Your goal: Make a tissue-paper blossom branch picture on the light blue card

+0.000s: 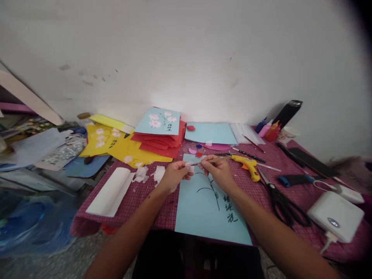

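A light blue card (203, 209) with a black painted branch and black characters lies on the red checked tablecloth (139, 197) in front of me. My left hand (174, 175) pinches a small white paper scrap (190, 166) above the card's top edge. My right hand (219, 170) holds a thin wooden brush (216, 159) whose tip touches that scrap. Both hands hover close together just over the card.
A yellow glue gun (248, 164) and black scissors (283, 205) lie to the right, beside a white power bank (335, 215). Stacks of red (162, 143), yellow (116, 145) and blue paper sit at the back by the wall. White paper scraps (148, 173) and a white sheet (112, 192) lie left.
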Motion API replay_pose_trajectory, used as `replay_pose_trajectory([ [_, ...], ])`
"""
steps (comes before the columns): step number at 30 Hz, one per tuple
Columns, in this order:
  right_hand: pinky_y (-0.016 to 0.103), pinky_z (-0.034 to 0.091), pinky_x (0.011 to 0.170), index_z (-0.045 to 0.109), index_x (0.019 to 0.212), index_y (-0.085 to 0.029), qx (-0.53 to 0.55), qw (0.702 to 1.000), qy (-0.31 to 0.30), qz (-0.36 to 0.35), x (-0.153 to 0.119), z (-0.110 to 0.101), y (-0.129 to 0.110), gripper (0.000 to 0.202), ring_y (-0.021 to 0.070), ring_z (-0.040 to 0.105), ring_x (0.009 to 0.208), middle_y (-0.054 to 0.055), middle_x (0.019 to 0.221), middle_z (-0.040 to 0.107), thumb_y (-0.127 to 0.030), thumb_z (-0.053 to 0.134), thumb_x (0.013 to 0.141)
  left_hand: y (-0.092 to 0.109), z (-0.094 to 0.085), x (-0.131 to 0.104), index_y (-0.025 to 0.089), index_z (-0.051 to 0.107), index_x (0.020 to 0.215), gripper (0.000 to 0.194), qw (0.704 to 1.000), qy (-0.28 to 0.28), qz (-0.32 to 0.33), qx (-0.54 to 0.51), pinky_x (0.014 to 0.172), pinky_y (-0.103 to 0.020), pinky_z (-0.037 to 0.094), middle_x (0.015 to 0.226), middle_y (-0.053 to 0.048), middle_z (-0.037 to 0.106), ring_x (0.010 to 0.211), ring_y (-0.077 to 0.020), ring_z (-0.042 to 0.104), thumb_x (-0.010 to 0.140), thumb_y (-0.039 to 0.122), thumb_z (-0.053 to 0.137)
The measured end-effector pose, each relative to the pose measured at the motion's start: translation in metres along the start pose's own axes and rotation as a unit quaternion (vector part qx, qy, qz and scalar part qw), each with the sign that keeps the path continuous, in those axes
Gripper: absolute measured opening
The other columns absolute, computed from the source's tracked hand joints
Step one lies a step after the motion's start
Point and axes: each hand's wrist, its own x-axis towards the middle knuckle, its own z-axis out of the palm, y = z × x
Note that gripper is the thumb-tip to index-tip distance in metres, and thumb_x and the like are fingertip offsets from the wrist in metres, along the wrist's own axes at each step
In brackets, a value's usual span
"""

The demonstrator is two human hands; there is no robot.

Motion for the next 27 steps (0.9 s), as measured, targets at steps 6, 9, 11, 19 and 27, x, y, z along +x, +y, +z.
replay_pose_trajectory([
  [6, 0.025, 0.041, 0.046, 0.063, 0.074, -0.02, -0.048, 0.999, -0.019, -0.009, 0.0, 0.0, 0.001, 0.023, 0.0111, 0.051, 0.048, 0.001, 0.068, 0.064, -0.041, 0.064, 0.083, 0.002, -0.002, -0.003, 0.013, 0.069, 0.099, 0.031, 1.0, 0.006, -0.01, 0.0, 0.065, -0.026, 0.051, 0.087, -0.008, 0.07, 0.074, -0.0146, 0.066, 0.073, 0.029, 0.072],
  [9, 0.024, 0.04, 0.044, 0.064, 0.076, -0.019, -0.057, 0.998, -0.029, -0.014, 0.0, 0.0, 0.004, 0.022, 0.0102, 0.051, 0.047, 0.001, 0.07, 0.064, -0.04, 0.064, 0.083, 0.002, -0.001, -0.002, 0.013, 0.069, 0.1, 0.03, 1.0, -0.001, -0.006, -0.004, 0.066, -0.026, 0.052, 0.087, -0.008, 0.071, 0.075, -0.0145, 0.066, 0.074, 0.028, 0.071],
  [11, 0.024, 0.04, 0.044, 0.064, 0.078, -0.018, -0.063, 0.997, -0.032, -0.015, 0.0, 0.001, 0.007, 0.021, 0.0099, 0.052, 0.047, 0.001, 0.071, 0.064, -0.039, 0.064, 0.083, 0.002, -0.002, -0.002, 0.013, 0.069, 0.1, 0.029, 1.0, -0.007, -0.003, -0.004, 0.067, -0.027, 0.052, 0.089, -0.008, 0.071, 0.076, -0.0151, 0.067, 0.075, 0.027, 0.071],
  [19, 0.024, 0.04, 0.044, 0.064, 0.075, -0.018, -0.058, 0.998, -0.022, 0.001, 0.001, 0.001, 0.007, 0.02, 0.0101, 0.052, 0.046, 0.001, 0.068, 0.064, -0.037, 0.064, 0.083, 0.001, 0.0, -0.003, 0.012, 0.069, 0.101, 0.03, 0.999, -0.001, -0.014, -0.033, 0.068, -0.029, 0.052, 0.094, -0.011, 0.072, 0.078, -0.0174, 0.069, 0.071, 0.02, 0.073],
  [27, 0.023, 0.039, 0.043, 0.062, 0.088, -0.018, 0.052, 0.997, -0.023, 0.044, 0.005, -0.003, 0.012, 0.022, 0.0098, 0.052, 0.046, 0.001, 0.071, 0.066, -0.038, 0.067, 0.081, 0.004, 0.001, -0.005, 0.011, 0.069, 0.105, 0.035, 0.998, -0.034, 0.0, -0.045, 0.069, -0.03, 0.053, 0.096, -0.013, 0.072, 0.079, -0.0184, 0.068, 0.076, 0.03, 0.073],
])
